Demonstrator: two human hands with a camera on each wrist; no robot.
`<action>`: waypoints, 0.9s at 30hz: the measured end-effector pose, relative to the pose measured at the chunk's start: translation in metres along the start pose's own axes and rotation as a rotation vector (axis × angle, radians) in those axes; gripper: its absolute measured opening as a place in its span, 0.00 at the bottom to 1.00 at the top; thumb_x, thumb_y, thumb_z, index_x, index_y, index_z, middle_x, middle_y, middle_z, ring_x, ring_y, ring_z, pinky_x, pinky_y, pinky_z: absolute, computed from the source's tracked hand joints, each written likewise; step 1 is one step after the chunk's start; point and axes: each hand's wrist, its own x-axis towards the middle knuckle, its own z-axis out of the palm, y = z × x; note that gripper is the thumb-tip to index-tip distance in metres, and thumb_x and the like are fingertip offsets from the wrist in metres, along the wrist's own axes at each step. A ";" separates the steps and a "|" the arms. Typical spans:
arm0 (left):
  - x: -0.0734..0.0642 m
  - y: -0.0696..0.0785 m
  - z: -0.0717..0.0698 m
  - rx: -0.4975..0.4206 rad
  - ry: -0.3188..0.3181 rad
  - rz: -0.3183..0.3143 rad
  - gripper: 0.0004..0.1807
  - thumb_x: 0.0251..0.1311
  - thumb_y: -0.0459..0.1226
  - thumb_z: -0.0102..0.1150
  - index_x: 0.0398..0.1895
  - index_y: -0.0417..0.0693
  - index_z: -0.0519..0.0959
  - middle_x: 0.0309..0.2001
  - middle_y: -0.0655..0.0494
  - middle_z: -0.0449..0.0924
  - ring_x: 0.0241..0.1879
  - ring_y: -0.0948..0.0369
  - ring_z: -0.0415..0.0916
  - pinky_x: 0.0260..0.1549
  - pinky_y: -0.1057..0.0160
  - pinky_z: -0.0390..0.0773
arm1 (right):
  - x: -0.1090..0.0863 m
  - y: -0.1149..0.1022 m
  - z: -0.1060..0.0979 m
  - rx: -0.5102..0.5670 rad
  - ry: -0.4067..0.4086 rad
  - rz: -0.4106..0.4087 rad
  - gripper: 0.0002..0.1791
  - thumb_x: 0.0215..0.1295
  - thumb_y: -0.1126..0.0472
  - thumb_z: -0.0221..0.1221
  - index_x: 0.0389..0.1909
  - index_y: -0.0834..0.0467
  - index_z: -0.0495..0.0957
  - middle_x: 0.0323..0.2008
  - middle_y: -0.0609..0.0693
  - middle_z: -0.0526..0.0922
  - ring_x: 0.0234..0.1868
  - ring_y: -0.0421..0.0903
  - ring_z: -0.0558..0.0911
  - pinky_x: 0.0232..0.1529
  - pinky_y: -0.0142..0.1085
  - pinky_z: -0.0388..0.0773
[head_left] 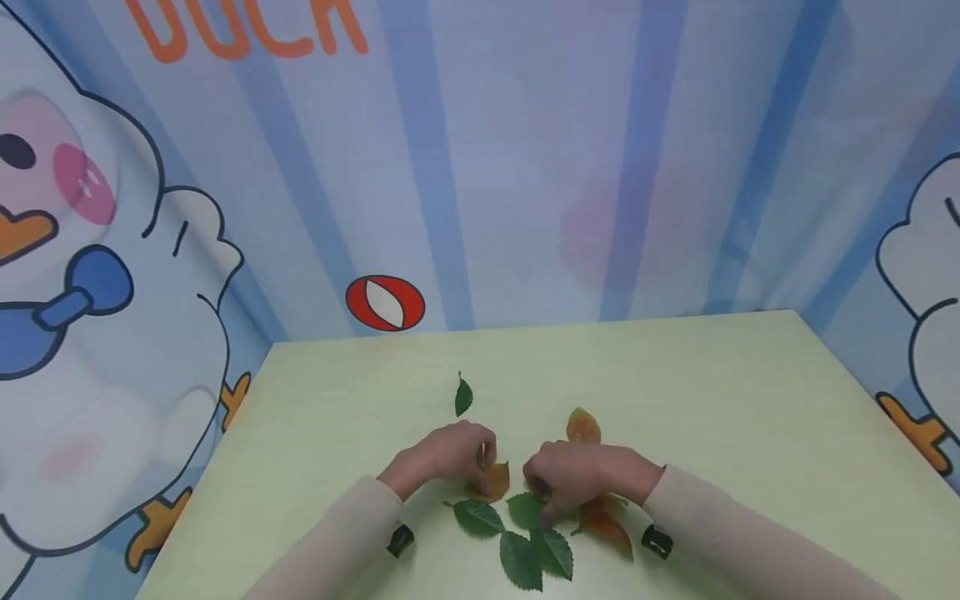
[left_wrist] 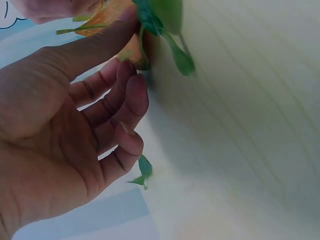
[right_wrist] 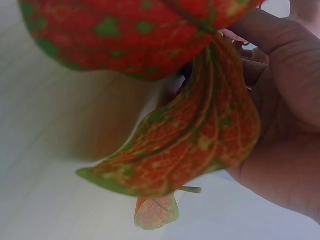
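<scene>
My left hand [head_left: 457, 454] pinches an orange leaf [head_left: 497, 482] between thumb and forefinger; the other fingers bend loosely, as the left wrist view shows. My right hand [head_left: 573, 477] reaches down with curled fingers and grips the edge of a green leaf [head_left: 525, 508]. Below the hands, more green leaves [head_left: 521, 560] lie partly overlapping, with another green leaf [head_left: 478, 518] to their left. Red-orange leaves [head_left: 606, 532] lie beside and partly under my right wrist. In the right wrist view a curved red-orange leaf [right_wrist: 200, 130] hides my right fingertips.
One small green leaf [head_left: 463, 396] lies beyond my left hand, and an orange leaf [head_left: 582, 426] just beyond the right. The pale yellow-green table [head_left: 735, 400] meets a blue striped backdrop [head_left: 525, 167] printed with cartoon ducks. A dark clasp hangs under each sleeve.
</scene>
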 end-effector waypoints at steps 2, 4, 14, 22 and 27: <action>-0.003 -0.004 0.000 -0.017 0.005 -0.014 0.15 0.47 0.39 0.79 0.29 0.52 0.78 0.29 0.63 0.75 0.30 0.65 0.71 0.33 0.63 0.73 | 0.000 -0.001 0.000 0.006 -0.001 -0.003 0.15 0.52 0.54 0.75 0.26 0.51 0.76 0.21 0.38 0.72 0.22 0.34 0.67 0.25 0.30 0.66; -0.006 -0.009 0.000 -0.024 0.016 -0.026 0.15 0.47 0.40 0.79 0.29 0.52 0.78 0.29 0.63 0.75 0.30 0.64 0.71 0.32 0.63 0.73 | 0.000 -0.001 0.000 0.010 -0.003 -0.001 0.15 0.52 0.54 0.75 0.26 0.51 0.76 0.21 0.38 0.73 0.23 0.34 0.68 0.26 0.30 0.67; -0.019 -0.017 -0.006 -0.033 0.070 -0.147 0.16 0.47 0.43 0.80 0.24 0.50 0.78 0.24 0.62 0.74 0.24 0.64 0.68 0.24 0.63 0.69 | -0.003 -0.004 -0.002 0.022 -0.002 0.012 0.15 0.52 0.53 0.75 0.27 0.52 0.77 0.23 0.38 0.74 0.24 0.34 0.70 0.27 0.31 0.70; -0.026 -0.018 -0.011 -0.064 0.069 -0.132 0.13 0.50 0.41 0.77 0.17 0.52 0.81 0.18 0.65 0.71 0.21 0.65 0.65 0.22 0.65 0.65 | -0.001 -0.006 -0.002 0.030 -0.013 0.029 0.14 0.53 0.53 0.75 0.29 0.51 0.78 0.24 0.38 0.75 0.25 0.35 0.71 0.29 0.31 0.71; -0.029 -0.019 -0.017 -0.093 0.100 -0.105 0.12 0.51 0.39 0.77 0.16 0.51 0.82 0.17 0.65 0.72 0.20 0.65 0.64 0.21 0.66 0.64 | -0.001 -0.007 -0.003 0.035 -0.016 0.036 0.14 0.53 0.54 0.75 0.29 0.52 0.78 0.24 0.38 0.75 0.25 0.35 0.71 0.29 0.32 0.71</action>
